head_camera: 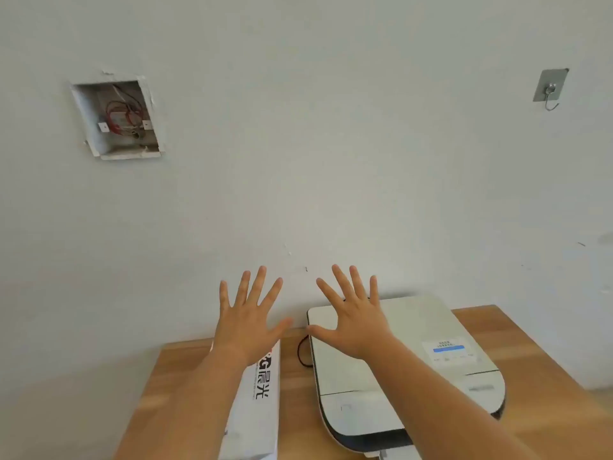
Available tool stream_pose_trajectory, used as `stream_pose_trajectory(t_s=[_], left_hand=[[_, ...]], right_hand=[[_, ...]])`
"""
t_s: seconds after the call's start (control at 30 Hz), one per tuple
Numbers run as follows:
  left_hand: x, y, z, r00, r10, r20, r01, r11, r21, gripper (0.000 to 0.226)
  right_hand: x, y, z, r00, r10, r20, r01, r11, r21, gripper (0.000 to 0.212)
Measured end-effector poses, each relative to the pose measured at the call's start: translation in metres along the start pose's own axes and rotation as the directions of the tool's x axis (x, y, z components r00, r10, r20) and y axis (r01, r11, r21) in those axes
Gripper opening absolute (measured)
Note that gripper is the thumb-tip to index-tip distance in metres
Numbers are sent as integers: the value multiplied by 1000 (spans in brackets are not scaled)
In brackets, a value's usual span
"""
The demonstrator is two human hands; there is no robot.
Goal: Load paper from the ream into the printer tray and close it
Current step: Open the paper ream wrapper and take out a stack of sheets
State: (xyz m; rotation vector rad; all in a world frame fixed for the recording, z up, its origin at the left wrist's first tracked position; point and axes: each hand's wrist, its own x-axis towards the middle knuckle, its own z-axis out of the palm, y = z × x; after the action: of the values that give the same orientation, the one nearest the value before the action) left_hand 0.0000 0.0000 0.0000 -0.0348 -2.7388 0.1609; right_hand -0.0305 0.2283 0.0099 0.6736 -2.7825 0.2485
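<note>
A white printer [441, 330] sits on the wooden table [537, 356], its lid down and a small lit display near its right side. Left of it lies a white wrapped paper ream [262, 400] with black print. My left hand [247, 322] is raised above the ream's far end, fingers spread, holding nothing. My right hand [355, 318] hovers over the printer's back left corner, fingers spread too, palm down and empty. The printer's paper tray is hidden below the frame's lower edge.
A black cable [300, 353] loops on the table between ream and printer. The table stands against a white wall with an open electrical box [117, 119] of bare wires at upper left and a metal hook [550, 88] at upper right.
</note>
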Motion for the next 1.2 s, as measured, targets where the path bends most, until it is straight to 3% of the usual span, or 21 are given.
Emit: stream_pose_trajectory(t_s=[0.3, 0.5, 0.83, 1.2], left_hand=[[-19, -42, 22, 1000, -3, 27, 3, 1000, -3, 78], [-34, -52, 34, 996, -37, 87, 37, 999, 1, 78], [-46, -81, 49, 980, -108, 167, 98, 993, 68, 78], [-71, -112, 94, 947, -103, 305, 101, 995, 21, 80]], right_hand=[[6, -42, 19, 999, -27, 37, 28, 999, -35, 88], [20, -51, 35, 993, -56, 99, 58, 998, -9, 99], [47, -69, 77, 978, -150, 142, 149, 989, 20, 93], [36, -95, 134, 954, -119, 274, 97, 991, 93, 97]])
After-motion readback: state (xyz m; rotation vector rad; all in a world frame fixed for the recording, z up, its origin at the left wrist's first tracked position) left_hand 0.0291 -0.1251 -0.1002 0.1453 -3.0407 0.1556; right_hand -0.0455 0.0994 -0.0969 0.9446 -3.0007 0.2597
